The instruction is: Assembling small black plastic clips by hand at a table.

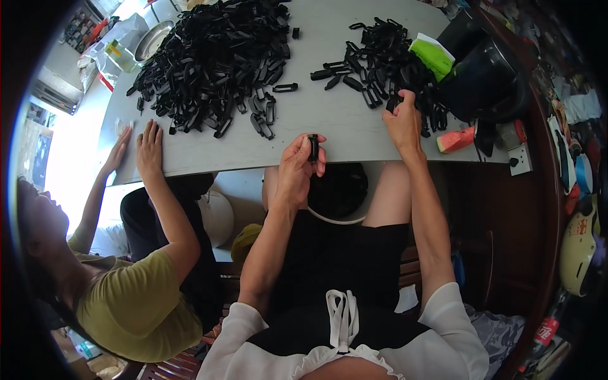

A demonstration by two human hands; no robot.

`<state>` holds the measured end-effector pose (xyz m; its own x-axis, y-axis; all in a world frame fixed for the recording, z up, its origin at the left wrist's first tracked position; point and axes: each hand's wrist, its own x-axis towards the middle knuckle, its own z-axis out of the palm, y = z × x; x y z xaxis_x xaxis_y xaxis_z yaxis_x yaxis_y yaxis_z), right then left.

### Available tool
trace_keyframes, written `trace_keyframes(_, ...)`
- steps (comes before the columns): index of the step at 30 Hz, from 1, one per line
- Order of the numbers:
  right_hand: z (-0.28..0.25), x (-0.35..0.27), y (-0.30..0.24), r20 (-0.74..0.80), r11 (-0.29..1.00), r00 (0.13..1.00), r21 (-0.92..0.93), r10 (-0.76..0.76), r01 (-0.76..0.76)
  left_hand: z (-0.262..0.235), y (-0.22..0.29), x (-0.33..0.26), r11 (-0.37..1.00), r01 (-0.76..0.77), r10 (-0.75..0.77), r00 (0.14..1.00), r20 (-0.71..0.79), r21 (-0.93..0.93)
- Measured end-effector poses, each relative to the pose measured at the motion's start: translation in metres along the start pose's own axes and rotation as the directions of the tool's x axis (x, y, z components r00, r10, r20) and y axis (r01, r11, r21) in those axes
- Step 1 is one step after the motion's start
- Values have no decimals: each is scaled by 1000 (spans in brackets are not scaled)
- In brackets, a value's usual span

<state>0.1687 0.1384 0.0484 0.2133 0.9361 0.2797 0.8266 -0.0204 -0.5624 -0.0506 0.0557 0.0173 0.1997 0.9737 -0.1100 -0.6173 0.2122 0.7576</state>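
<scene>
My left hand [296, 161] is closed around a small black plastic clip [313, 147], held upright at the table's front edge. At the near side of the smaller pile of black plastic pieces [380, 63], my right hand [403, 126] has its thumb and index finger curled about a black piece [393, 102]. Its other fingers are folded in and partly hidden. A far larger pile of similar black pieces [215, 63] covers the table's left and middle, with several oblong open-framed ones loose at its near right edge.
A black container [481, 82] with a bright green packet [432, 56] stands right of the small pile. Nearby lie a watermelon piece [455, 140] and a white socket [520, 159]. At left, another person's hands [150, 149] rest on the table [335, 120]. A black-lined bucket [339, 190] sits below.
</scene>
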Motion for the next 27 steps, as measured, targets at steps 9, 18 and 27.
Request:
trace_keyframes(9, -17, -50, -22, 569, 512, 822, 716, -32, -475, 10, 2, -13, 999, 49, -49, 999, 5, 11)
trace_keyframes(18, -28, -98, -65, 130, 868, 867, 211, -481, 449, 28, 3, -28, 991, 9, -10, 1000, 10, 131)
trace_keyframes(27, -29, -111, -68, 191, 829, 808, 88, -558, 552, 31, -1, -35, 988, 0, 9, 998, -56, 155)
